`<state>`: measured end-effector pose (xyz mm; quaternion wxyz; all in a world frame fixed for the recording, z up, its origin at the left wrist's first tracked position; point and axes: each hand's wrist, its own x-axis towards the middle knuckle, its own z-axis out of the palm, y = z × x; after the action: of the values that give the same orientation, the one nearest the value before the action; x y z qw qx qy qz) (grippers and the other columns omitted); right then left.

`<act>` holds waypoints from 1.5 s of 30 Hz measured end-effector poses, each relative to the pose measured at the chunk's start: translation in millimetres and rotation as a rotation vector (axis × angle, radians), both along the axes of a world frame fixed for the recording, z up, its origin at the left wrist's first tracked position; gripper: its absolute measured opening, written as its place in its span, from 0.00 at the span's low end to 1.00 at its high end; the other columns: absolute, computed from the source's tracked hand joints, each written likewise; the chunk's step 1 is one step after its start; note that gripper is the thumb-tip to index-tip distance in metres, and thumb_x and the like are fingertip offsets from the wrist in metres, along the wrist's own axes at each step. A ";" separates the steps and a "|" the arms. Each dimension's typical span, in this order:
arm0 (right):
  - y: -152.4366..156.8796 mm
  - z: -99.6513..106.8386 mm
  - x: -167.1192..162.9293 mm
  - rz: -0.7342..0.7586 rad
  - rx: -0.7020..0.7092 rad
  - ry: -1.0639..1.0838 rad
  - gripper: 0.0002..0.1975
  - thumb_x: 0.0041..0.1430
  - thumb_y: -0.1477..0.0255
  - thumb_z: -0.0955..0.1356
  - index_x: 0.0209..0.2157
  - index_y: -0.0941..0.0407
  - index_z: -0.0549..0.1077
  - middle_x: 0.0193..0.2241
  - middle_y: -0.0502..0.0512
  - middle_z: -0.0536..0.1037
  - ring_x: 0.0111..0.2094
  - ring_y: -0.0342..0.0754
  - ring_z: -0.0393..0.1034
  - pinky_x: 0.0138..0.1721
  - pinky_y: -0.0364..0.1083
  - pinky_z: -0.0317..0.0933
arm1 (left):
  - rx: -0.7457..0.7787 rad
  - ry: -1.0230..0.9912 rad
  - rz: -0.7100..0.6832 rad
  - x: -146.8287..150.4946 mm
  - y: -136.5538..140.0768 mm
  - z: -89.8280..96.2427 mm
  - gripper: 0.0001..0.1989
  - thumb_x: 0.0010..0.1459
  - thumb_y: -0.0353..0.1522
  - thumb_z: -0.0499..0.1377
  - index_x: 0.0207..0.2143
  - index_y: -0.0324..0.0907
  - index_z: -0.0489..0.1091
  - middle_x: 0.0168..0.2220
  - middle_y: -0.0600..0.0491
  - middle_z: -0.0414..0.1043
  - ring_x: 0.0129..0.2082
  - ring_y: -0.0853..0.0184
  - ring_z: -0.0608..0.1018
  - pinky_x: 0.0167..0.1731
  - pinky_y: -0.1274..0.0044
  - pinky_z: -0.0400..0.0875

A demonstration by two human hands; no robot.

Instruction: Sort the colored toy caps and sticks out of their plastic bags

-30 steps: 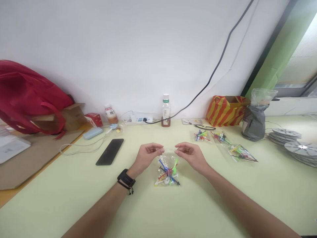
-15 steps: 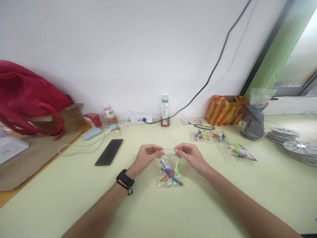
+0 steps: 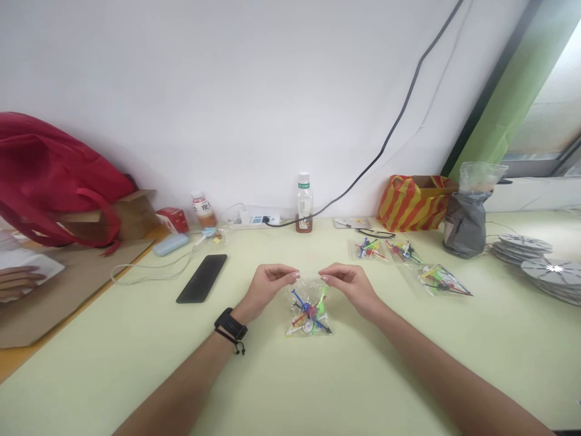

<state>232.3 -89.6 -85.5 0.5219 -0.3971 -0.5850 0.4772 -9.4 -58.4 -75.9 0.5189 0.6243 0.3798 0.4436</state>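
A clear plastic bag [image 3: 309, 310] holds several small coloured plastic pieces in blue, red, green, white and black. My left hand [image 3: 275, 283] pinches its upper left corner between thumb and forefinger, and a black watch [image 3: 230, 324] is on that wrist. At the upper right corner, my right hand [image 3: 347, 283] pinches the bag the same way. The bag hangs below my fingertips, its top edge stretched between the two hands. Whether its lower edge touches the table cannot be made out.
Similar filled bags [image 3: 443, 280] lie to the right, near eyeglasses [image 3: 376, 233] and stacked grey discs [image 3: 551, 275]. A black phone [image 3: 202, 278] lies left. Behind stand a drink bottle [image 3: 304, 203] and a striped bag [image 3: 411, 203]. Another person's hand [image 3: 19, 283] is at far left.
The bag has shifted slightly up and to the left in the picture while both my hands keep their pinch. Another person's hand has appeared at the far left.
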 end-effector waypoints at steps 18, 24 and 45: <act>-0.1 -0.7 0.6 -0.029 0.062 -0.039 0.12 0.56 0.60 0.74 0.36 0.53 0.84 0.38 0.57 0.83 0.40 0.53 0.76 0.45 0.50 0.69 | 0.013 0.051 0.007 -4.7 2.3 -0.1 0.14 0.51 0.39 0.72 0.37 0.38 0.83 0.35 0.45 0.82 0.35 0.61 0.81 0.38 0.73 0.76; 0.9 -2.8 -1.3 -0.068 0.085 -0.078 0.16 0.55 0.58 0.75 0.40 0.54 0.82 0.36 0.56 0.82 0.37 0.51 0.76 0.43 0.51 0.70 | 0.072 0.064 -0.015 -2.9 3.7 -5.1 0.17 0.54 0.39 0.72 0.43 0.40 0.82 0.38 0.47 0.82 0.36 0.63 0.80 0.39 0.75 0.75; 2.3 -8.7 -3.8 -0.093 0.114 -0.168 0.15 0.59 0.60 0.72 0.40 0.56 0.80 0.35 0.56 0.82 0.36 0.50 0.75 0.43 0.51 0.69 | 0.075 0.092 -0.051 -3.3 6.2 -9.9 0.14 0.57 0.39 0.70 0.39 0.38 0.81 0.38 0.46 0.82 0.37 0.62 0.81 0.40 0.74 0.75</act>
<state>228.5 -87.3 -94.2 0.5141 -0.4321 -0.6340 0.3835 -12.7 -52.2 -85.8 0.4882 0.6725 0.3703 0.4150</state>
